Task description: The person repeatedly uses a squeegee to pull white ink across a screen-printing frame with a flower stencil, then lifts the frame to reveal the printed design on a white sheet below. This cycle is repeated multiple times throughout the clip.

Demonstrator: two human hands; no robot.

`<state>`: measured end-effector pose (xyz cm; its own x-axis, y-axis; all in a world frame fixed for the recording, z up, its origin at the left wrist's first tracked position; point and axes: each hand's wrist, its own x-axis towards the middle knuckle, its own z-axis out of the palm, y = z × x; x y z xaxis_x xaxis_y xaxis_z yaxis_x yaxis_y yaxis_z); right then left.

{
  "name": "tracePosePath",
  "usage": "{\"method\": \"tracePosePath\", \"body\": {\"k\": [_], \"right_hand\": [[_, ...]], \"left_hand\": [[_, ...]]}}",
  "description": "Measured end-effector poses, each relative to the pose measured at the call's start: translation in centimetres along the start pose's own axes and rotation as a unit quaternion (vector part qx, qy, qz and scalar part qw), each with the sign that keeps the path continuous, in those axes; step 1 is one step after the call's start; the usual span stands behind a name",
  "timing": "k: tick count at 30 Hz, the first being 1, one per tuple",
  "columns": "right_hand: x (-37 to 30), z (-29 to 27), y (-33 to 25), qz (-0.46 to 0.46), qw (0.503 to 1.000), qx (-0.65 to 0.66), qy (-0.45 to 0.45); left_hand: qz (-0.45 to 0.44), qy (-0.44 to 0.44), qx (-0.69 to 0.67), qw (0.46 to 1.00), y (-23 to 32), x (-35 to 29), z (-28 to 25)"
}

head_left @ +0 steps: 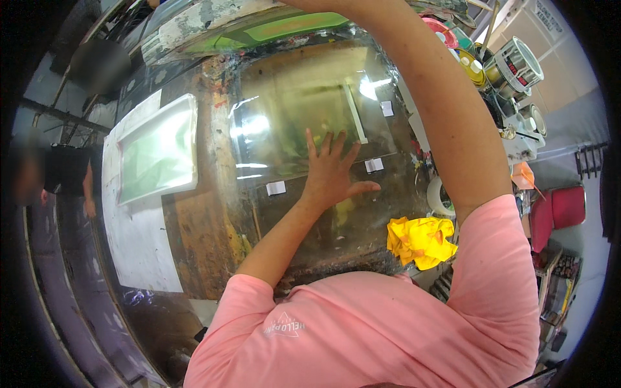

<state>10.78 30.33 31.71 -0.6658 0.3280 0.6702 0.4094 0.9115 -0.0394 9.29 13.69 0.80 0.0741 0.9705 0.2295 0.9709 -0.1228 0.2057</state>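
My left hand (332,169) lies flat with its fingers spread on a clear, shiny sheet (284,152) on the stained work table. Beyond the fingertips, a thin pale strip (356,115) slants across the sheet. Small white tabs sit about its edges: one tab (275,188) left of my wrist, another tab (374,165) right of my thumb, a third tab (387,108) farther up. My right arm reaches up and over the table's right side; its hand is cut off beyond the top edge. A crumpled yellow cloth (422,242) rests near my body on the right.
A pale green framed panel (157,150) lies on white paper (145,249) at the left. Along the right stand paint cans (514,64), a tape roll (440,196) and an orange cup (522,175). A red chair (561,210) is farther right. Another person stands far left.
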Motion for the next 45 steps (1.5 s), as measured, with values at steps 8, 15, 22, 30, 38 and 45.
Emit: {"method": "tracePosePath", "body": {"k": [8,15,22,30,38,45], "right_hand": [[-0.3,0.4,-0.6,0.000,1.000,0.009,0.030],[-1.2,0.6,-1.0,-0.002,0.999,-0.018,0.044],[-1.8,0.2,-1.6,0.022,1.000,0.004,0.018],[-1.3,0.3,-1.3,0.036,0.999,-0.002,-0.003],[-1.0,-0.5,-2.6,0.097,0.994,0.012,-0.049],[-5.2,0.9,-3.2,0.079,0.996,-0.030,0.005]], "left_hand": [[-0.002,0.030,-0.010,0.999,-0.2,-0.3,0.4],[-0.008,0.026,-0.012,1.000,-0.3,-0.5,0.7],[-0.008,0.037,-0.014,0.999,-0.4,-0.7,1.1],[-0.008,0.032,-0.031,0.999,-0.4,-0.6,1.0],[-0.016,0.079,-0.058,0.995,-0.6,-1.0,0.7],[-0.320,0.282,-0.478,0.768,-7.2,-2.5,-13.8]]}}
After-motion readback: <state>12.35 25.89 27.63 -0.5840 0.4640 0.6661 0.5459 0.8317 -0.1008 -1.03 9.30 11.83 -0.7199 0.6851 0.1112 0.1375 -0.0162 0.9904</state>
